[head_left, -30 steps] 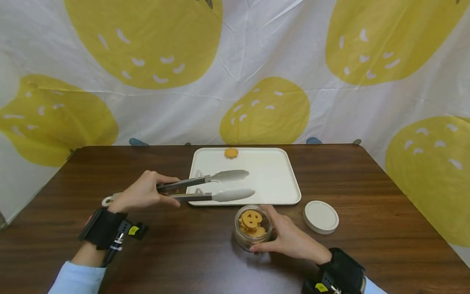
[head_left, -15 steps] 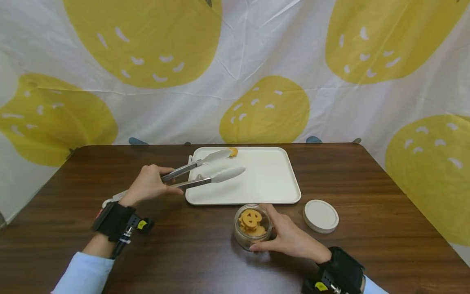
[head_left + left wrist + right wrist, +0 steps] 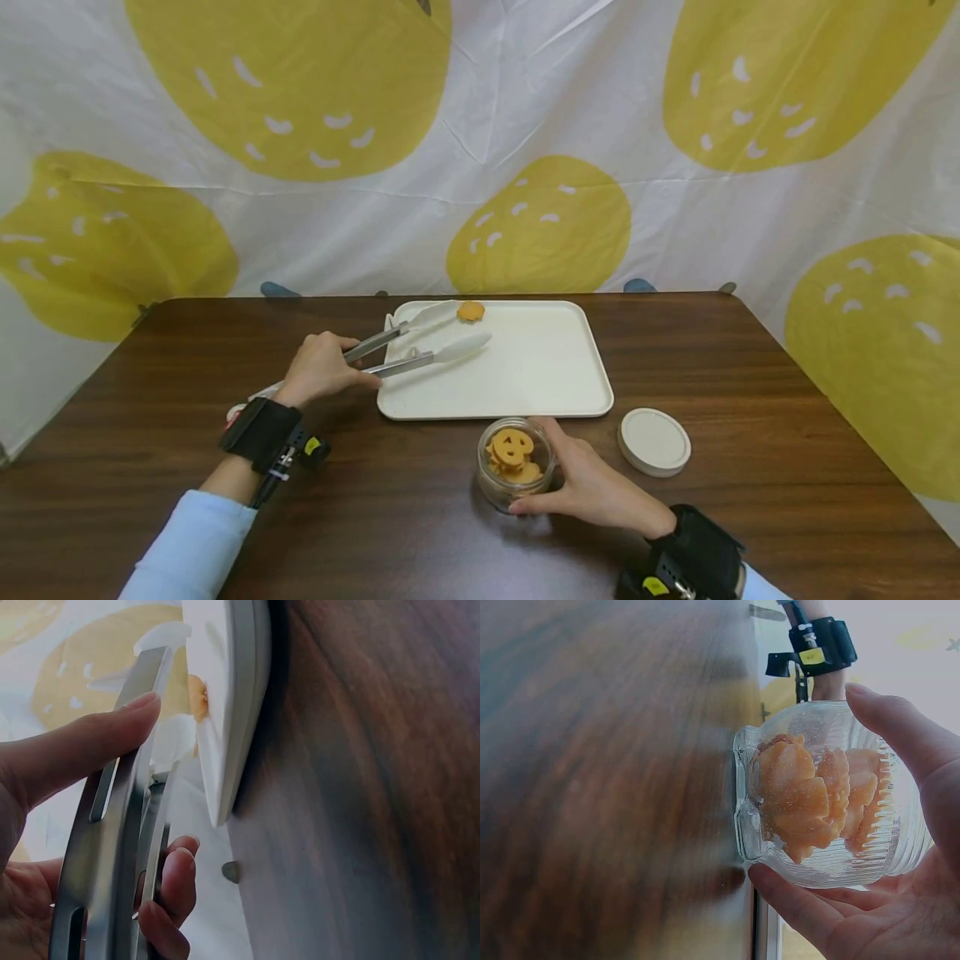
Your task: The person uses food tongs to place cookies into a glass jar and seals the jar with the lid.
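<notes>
My left hand (image 3: pixel 318 367) holds metal tongs (image 3: pixel 461 348) with pale tips, the arms spread apart over the left part of a white tray (image 3: pixel 540 367). The far tip is right beside a round orange cookie (image 3: pixel 471 311) at the tray's back edge; nothing is between the tips. In the left wrist view, thumb and fingers lie on opposite sides of the tongs (image 3: pixel 112 825). My right hand (image 3: pixel 577 479) grips a lidless glass jar (image 3: pixel 491 492) standing on the table before the tray. Several cookies (image 3: pixel 799 795) fill part of it, the top one with a face cut out.
A round white lid (image 3: pixel 654 442) lies on the brown wooden table (image 3: pixel 750 417), right of the jar. Behind the table's back edge hangs a white curtain (image 3: pixel 405 233) with large yellow fruit shapes.
My left hand has moved forward and right with the tongs, whose tips swung toward the tray's back left. The cookie, partly covered half a second ago, shows fully. The right hand and jar stay put.
</notes>
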### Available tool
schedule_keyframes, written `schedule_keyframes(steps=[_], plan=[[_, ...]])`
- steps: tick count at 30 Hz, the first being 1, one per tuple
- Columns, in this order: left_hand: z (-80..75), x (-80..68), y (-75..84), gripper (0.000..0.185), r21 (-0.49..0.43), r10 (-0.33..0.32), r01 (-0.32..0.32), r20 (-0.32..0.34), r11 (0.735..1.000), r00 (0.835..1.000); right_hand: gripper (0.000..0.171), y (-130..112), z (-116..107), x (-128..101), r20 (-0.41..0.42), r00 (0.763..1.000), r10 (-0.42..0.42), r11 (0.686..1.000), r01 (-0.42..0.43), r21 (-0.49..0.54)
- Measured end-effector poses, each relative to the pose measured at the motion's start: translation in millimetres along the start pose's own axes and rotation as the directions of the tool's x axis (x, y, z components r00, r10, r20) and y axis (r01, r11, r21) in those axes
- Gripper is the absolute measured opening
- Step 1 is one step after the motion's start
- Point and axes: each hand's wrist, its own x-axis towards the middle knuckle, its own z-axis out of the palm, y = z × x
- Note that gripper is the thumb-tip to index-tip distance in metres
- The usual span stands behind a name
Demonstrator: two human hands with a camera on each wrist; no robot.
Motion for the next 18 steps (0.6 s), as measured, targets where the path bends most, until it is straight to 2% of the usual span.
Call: schedule_keyframes(steps=[5,18], plan=[[3.9,3.8,0.4,0.047,0.002,-0.034,0.034,0.035,0.999,0.999,0.076,0,0,0,0.003,1.000,-0.002,1.000,0.002,-0.010],[9.0,11.3,7.9,0.069,0.052,-0.087,0.085,0.033,0.995,0.996,0.079,-1,1,-1,-0.001,1.000,0.009,0.999,-0.009,-0.032]])
